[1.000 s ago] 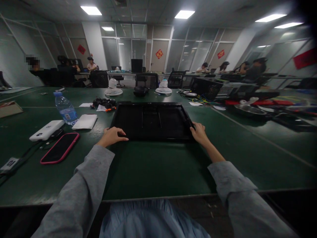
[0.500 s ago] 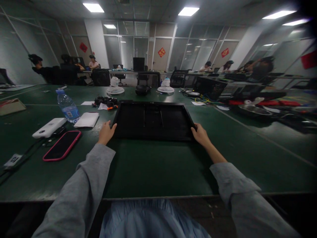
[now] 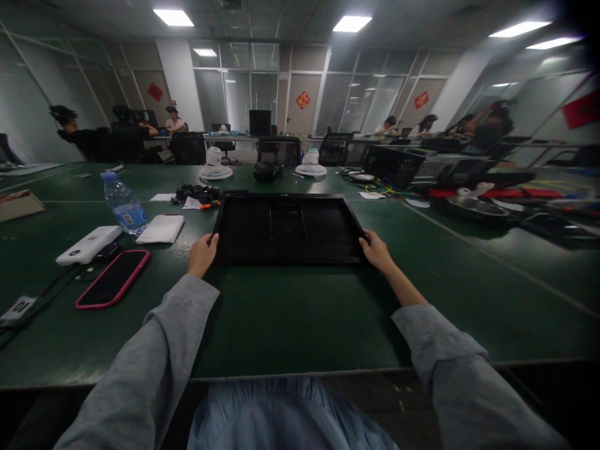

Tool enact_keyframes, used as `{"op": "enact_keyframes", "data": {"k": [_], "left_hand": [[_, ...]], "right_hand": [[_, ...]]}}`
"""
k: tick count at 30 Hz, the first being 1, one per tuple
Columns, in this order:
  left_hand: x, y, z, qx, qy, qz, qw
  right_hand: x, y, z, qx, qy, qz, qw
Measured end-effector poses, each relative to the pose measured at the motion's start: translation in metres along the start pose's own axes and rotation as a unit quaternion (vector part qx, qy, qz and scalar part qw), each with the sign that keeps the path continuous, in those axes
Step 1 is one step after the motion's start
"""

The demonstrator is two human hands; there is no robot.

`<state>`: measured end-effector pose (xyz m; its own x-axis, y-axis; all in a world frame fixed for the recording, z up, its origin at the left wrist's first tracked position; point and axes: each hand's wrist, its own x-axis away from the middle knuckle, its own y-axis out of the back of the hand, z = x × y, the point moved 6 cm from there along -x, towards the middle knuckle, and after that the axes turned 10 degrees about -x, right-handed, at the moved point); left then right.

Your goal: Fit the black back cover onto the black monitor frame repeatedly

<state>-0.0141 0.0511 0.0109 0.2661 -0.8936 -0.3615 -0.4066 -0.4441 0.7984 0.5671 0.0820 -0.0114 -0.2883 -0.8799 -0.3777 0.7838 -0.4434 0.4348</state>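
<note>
The black panel (image 3: 289, 229) lies held between left fingers (image 3: 214, 243) and right fingers (image 3: 366, 243).

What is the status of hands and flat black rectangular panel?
Left hand, right hand: holding panel's sides. Green tabletop underneath. Pink-rimmed phone: left, apart.

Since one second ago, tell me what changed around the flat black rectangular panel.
The bare left hand swung leftward from the near-left corner and took hold of the panel by its left edge. The bare right hand still holds the right edge.
</note>
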Motion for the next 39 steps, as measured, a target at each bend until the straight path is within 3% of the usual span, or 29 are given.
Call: {"op": "enact_keyframes", "data": {"k": [17,39], "left_hand": [[0.005,0.005,-0.007,-0.127,-0.022,0.016,0.992],[0.0,0.002,-0.01,-0.199,-0.019,0.055,0.978]], "right_hand": [[-0.005,0.003,-0.003,0.004,0.006,0.01,1.0],[0.005,-0.002,0.017,0.16,0.0,0.033,0.987]]}}
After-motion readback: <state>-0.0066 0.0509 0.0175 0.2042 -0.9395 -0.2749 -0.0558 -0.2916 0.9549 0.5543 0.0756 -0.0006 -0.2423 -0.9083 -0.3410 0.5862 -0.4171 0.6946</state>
